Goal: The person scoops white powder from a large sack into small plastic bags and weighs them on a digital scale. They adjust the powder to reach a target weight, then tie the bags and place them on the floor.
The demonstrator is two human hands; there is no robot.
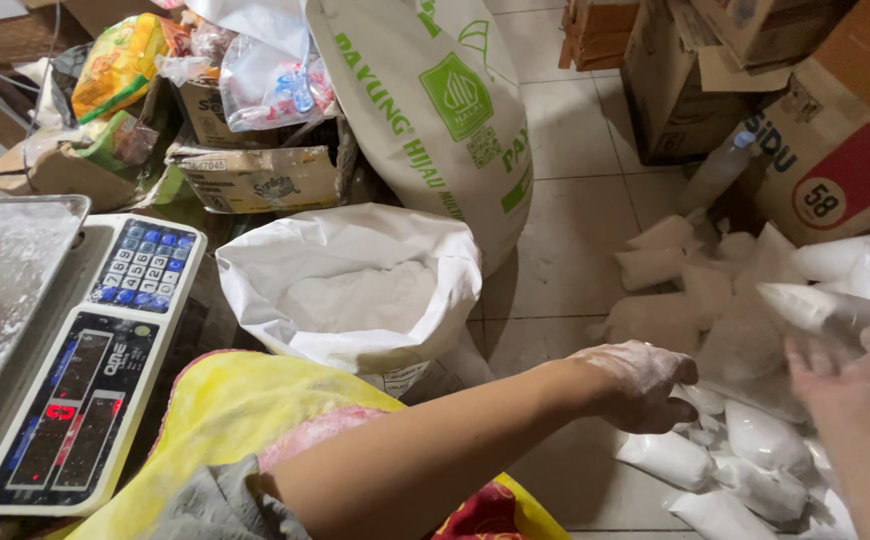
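Left hand [640,385], flour-dusted and loosely curled, grasps nothing above the heap of filled white bags [745,440] at lower right. Right hand [840,370] grips one bag [825,310]. One open flour sack [355,290] sits centre; one scale [95,360] at left.

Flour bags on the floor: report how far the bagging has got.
Done: a pile of filled small bags lies on the tile floor. In hand: the left hand reaches over the pile; the right hand holds a filled bag. Left: the open sack still holds plenty of flour.
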